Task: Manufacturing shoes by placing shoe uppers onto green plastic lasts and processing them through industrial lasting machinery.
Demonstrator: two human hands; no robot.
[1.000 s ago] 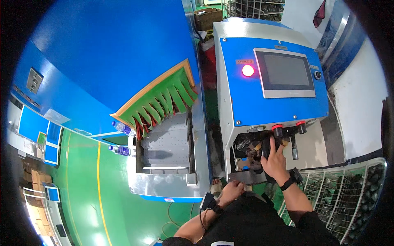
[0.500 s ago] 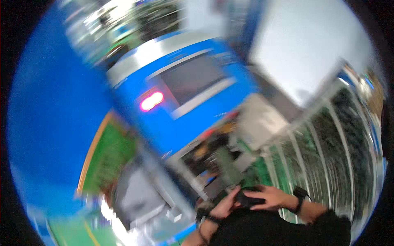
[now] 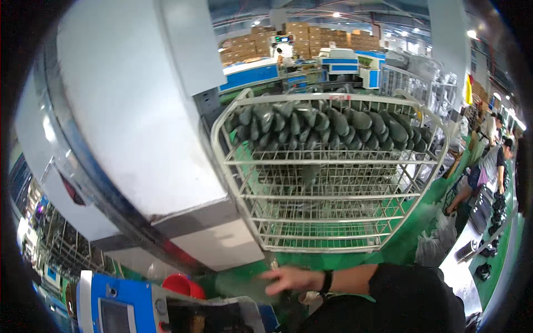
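Observation:
My right hand reaches leftward across the lower middle, with a dark band round its wrist. Its fingers are stretched out and slightly smeared by motion, and I see nothing held in them. Below it, close to the black sleeve, sits a small pale round item whose kind I cannot make out. My left hand does not show. Beyond the right hand stands a white wire rack cart. Dark grey shoe-shaped pieces hang in rows along its upper part.
A blue and white machine panel and a red bucket are at lower left. A tall white cabinet borders the cart. On the right, people work beside a long bench, near plastic bags. Stacked cartons line the back.
The view has swung right, from the blue machine to the rack cart. Both hands were together at a dark object; now only my right hand shows, extended, and that object is out of sight.

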